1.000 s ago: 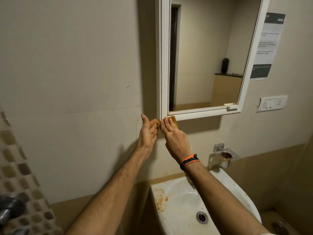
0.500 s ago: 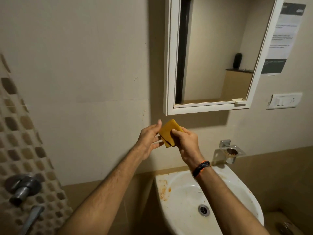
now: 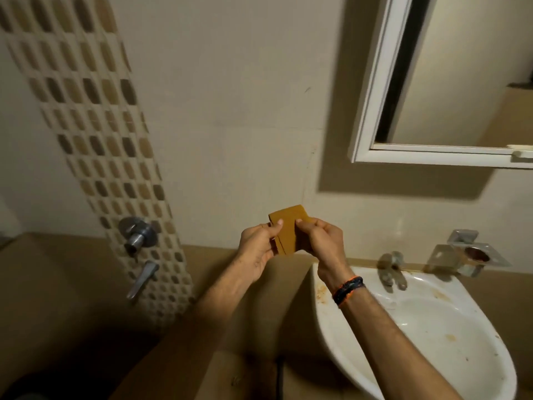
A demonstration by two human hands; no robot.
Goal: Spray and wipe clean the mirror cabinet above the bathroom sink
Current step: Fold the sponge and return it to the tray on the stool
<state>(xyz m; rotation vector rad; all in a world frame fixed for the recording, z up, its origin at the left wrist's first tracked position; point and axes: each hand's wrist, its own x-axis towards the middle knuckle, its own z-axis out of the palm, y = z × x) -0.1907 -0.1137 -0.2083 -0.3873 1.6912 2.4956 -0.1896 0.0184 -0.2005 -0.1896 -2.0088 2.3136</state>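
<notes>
Both forearms are bare, with no sleeves showing. The right wrist wears a braided wristband (image 3: 348, 289), dark blue-black with bright orange strands along its edges.

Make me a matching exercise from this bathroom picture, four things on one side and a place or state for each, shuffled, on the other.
Things:
1. folded mustard-yellow cloth
2. white-framed mirror cabinet
3. stained white ceramic sink
4. chrome wall tap

Places or states:
A. on the mosaic tile strip
B. pinched by left hand and right hand
C. lower right, under the right forearm
D. upper right on the wall

Pairs: 1-B, 2-D, 3-C, 4-A
</notes>
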